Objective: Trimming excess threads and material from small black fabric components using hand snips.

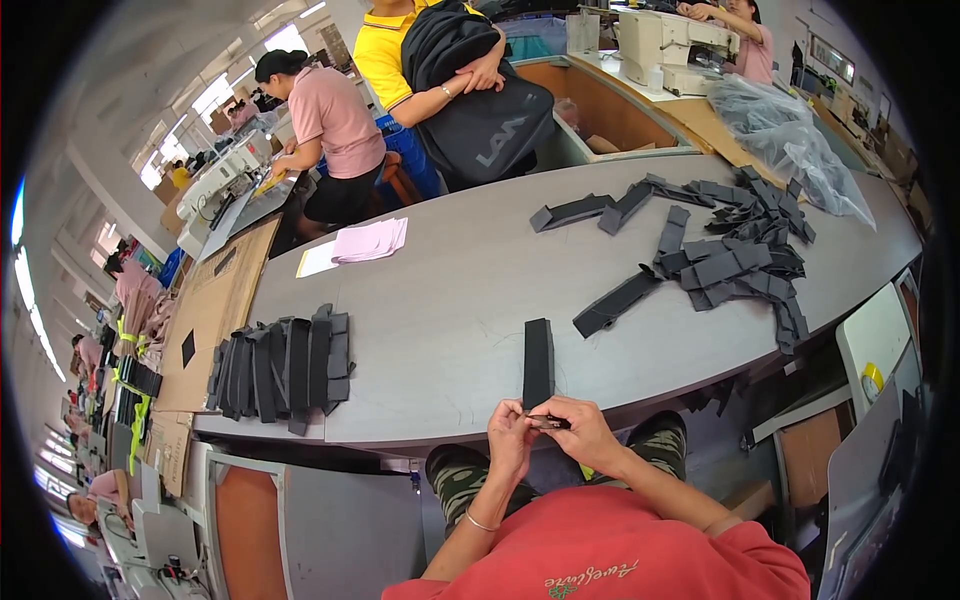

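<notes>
A dark grey fabric strip (538,360) lies lengthwise on the table near its front edge, its near end reaching my fingers. My left hand (510,440) is closed in a pinch at that end; whatever sits between the fingertips is too small to make out. Beside it, my right hand (582,432) is closed round a small dark tool (546,422) that looks like thread snips, its tip pointing toward the left fingers. Both hands meet just off the table edge, above my lap.
A row of stacked dark strips (280,365) lies left on the grey table (430,300). A loose heap of similar strips (735,260) spreads at right, near a clear plastic bag (790,140). Pink papers (370,240) lie farther back. A person holding a black bag (510,130) stands across the table.
</notes>
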Demonstrator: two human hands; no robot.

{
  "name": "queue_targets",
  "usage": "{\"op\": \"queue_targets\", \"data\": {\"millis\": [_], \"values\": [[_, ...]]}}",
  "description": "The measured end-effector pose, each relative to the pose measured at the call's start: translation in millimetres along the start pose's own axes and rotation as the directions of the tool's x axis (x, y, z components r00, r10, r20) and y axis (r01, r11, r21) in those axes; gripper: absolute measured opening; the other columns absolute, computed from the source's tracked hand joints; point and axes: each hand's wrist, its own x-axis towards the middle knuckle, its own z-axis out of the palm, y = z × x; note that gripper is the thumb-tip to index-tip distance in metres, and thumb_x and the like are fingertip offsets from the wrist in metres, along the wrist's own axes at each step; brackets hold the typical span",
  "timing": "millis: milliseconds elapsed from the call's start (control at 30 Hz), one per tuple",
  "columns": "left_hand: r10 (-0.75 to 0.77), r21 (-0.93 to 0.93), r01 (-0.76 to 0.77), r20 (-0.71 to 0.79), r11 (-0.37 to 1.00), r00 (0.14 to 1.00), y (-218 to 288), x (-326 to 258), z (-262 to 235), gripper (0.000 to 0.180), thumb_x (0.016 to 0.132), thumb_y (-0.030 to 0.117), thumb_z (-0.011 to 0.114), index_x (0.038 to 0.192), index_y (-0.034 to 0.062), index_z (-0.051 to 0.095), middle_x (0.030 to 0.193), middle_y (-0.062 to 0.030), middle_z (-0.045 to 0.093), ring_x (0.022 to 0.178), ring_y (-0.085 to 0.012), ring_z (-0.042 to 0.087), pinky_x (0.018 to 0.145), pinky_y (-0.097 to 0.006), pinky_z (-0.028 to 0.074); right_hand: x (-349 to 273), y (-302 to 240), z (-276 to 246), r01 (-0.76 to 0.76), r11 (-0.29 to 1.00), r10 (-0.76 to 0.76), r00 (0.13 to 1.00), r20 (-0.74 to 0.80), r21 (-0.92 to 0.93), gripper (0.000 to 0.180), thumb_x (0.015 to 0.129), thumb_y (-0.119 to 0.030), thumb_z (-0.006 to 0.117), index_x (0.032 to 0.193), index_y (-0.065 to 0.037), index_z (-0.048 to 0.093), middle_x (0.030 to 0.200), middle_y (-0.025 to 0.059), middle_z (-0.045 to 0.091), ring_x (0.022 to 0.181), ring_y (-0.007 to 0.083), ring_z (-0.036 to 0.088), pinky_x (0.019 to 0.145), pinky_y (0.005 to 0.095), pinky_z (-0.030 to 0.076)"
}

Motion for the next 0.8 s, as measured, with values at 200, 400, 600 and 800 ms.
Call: {"op": "queue_targets", "data": {"millis": [200, 400, 600, 800], "values": [[0.027, -0.006, -0.027, 0.015, 1.000, 1.000, 2, 0, 1, 0.016, 0.090, -0.006, 0.052, 0.090, 0.0075, 0.044, 0.099, -0.0035, 0.054, 0.071, -0.0085, 0.060, 0.059, -0.021, 0.052, -2, 3, 0, 0.003, 1.000, -0.003, 1.000, -0.002, -0.001, 0.016, 0.081, 0.002, 0.063, 0.096, 0.000, 0.065, 0.081, 0.0082, 0.063, 0.070, 0.0143, 0.058, 0.063, 0.0265, 0.046], [0.056, 0.019, -0.056, 0.005, 0.998, 0.998, 6, 0, 4, 0.016, 0.090, -0.006, 0.053, 0.090, 0.0077, 0.045, 0.098, -0.0041, 0.055, 0.069, -0.0074, 0.058, 0.057, -0.020, 0.049, -4, -2, -2, -0.010, 0.999, 0.010, 1.000, 0.003, 0.039, 0.019, 0.078, 0.005, 0.062, 0.097, 0.000, 0.065, 0.082, 0.0087, 0.064, 0.070, 0.0149, 0.059, 0.064, 0.0271, 0.047], [0.063, 0.014, -0.063, -0.015, 0.998, 0.998, 12, -3, 9, 0.018, 0.088, -0.008, 0.055, 0.089, 0.0076, 0.045, 0.094, -0.0037, 0.056, 0.069, -0.0085, 0.057, 0.057, -0.020, 0.048, -7, -1, -3, -0.018, 1.000, 0.017, 1.000, 0.010, 0.013, 0.023, 0.076, 0.006, 0.061, 0.098, -0.001, 0.065, 0.080, 0.0087, 0.064, 0.068, 0.0152, 0.058, 0.063, 0.0273, 0.046], [0.084, 0.022, -0.084, -0.019, 0.996, 0.996, 14, -4, 13, 0.019, 0.087, -0.009, 0.055, 0.087, 0.0074, 0.046, 0.093, -0.0032, 0.055, 0.070, -0.0083, 0.056, 0.058, -0.019, 0.048, -9, 1, -4, 0.006, 1.000, -0.006, 1.000, -0.004, -0.020, 0.022, 0.076, 0.005, 0.062, 0.097, -0.002, 0.065, 0.079, 0.0090, 0.063, 0.066, 0.0167, 0.058, 0.061, 0.0278, 0.046]]}}
